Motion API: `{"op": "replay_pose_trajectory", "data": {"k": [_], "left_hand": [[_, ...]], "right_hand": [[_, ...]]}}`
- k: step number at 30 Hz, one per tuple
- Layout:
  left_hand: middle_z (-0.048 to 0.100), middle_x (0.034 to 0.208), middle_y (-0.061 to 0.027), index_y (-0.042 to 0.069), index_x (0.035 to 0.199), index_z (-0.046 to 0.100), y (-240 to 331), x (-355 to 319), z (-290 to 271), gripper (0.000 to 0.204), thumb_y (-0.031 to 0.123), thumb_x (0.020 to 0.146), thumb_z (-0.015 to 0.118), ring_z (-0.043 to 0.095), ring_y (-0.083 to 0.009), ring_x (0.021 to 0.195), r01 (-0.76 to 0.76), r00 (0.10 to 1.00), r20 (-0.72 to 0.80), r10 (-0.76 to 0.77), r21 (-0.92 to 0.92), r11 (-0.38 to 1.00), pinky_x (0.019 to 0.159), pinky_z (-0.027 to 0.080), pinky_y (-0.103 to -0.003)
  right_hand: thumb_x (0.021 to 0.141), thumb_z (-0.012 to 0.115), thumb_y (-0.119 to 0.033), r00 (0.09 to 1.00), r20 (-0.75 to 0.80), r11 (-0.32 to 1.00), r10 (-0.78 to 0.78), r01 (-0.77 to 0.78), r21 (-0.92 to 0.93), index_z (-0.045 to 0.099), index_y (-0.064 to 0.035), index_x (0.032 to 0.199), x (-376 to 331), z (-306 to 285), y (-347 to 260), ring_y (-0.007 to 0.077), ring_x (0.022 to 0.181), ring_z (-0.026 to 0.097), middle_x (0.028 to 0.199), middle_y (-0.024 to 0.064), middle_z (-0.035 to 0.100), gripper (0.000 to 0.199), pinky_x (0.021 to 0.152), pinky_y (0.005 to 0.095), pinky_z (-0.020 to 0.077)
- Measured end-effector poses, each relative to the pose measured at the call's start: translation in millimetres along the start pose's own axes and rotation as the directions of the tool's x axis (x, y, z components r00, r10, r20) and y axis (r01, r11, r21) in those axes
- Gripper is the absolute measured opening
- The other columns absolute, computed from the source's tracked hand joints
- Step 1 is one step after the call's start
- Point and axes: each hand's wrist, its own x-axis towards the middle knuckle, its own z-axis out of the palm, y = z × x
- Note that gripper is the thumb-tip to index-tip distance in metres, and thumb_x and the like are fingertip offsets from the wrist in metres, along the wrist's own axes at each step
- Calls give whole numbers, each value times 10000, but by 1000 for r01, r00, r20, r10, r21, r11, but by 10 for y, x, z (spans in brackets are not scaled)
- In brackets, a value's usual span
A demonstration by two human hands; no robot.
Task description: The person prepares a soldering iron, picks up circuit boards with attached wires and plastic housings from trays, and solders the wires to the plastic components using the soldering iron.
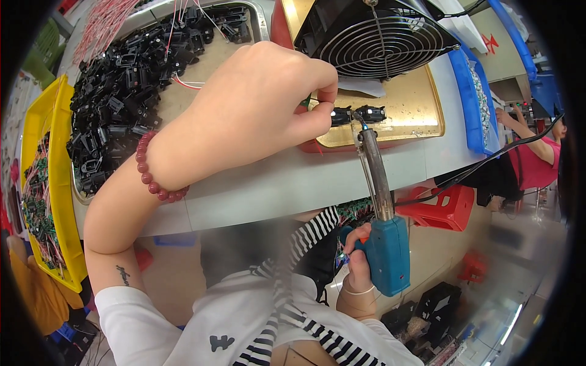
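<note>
My left hand [256, 104] reaches over the table and pinches a small black plastic part [340, 115] that rests on a brass-coloured plate [406, 110]. A second black part [371, 113] sits right beside it. A red bead bracelet [152, 174] circles my left wrist. Lower down, my right hand [356, 259] grips the blue handle of a soldering gun [384, 244]. Its long metal barrel points up, and the tip touches the black parts.
A metal tray [259, 24] heaped with several black plastic parts and red wires lies at the upper left. A yellow bin [58, 183] with circuit boards stands at the left. A black wire-guarded fan [381, 33] sits behind the plate. Another person in pink [537, 155] works at the right, near a red stool [442, 207].
</note>
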Motion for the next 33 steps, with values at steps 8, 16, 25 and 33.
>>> {"op": "replay_pose_trajectory", "data": {"k": [8, 16, 25, 33], "left_hand": [[621, 658, -112, 17, 776, 648, 2, -3, -1, 69, 73, 737, 660, 608, -251, 555, -27, 999, -20, 28, 31, 999, 515, 482, -308], [615, 653, -114, 25, 774, 652, -6, -8, 13, 69, 76, 730, 664, 601, -263, 557, -44, 998, -38, 45, 50, 998, 529, 481, -324], [613, 650, -112, 32, 774, 657, -7, -13, 28, 69, 81, 727, 668, 604, -265, 565, -57, 997, -50, 60, 59, 997, 529, 477, -326], [612, 649, -107, 35, 769, 660, 4, -16, 21, 69, 85, 725, 676, 606, -266, 575, -54, 998, -41, 57, 82, 995, 547, 481, -333]], "right_hand": [[815, 632, -56, 973, -39, 893, 227, -192, 407, 597, -36, 906, -157, 62, 185, 277, 832, 593, 874, 107, 587, 100, 748, 342, 504], [963, 493, -136, 983, 137, 354, 121, -172, 919, 516, -43, 1158, -182, 54, 241, 168, 924, 599, 1038, 71, 610, 217, 814, 290, 530], [814, 704, -252, 990, -96, 824, 102, -31, 565, 550, 33, 1143, -95, 61, -4, 176, 623, 533, 958, 115, 553, 462, 560, 290, 399], [806, 692, -244, 999, -48, 700, 14, 25, 714, 513, 66, 1181, -39, 44, -140, 167, 613, 535, 1097, 157, 534, 519, 521, 270, 390]]}}
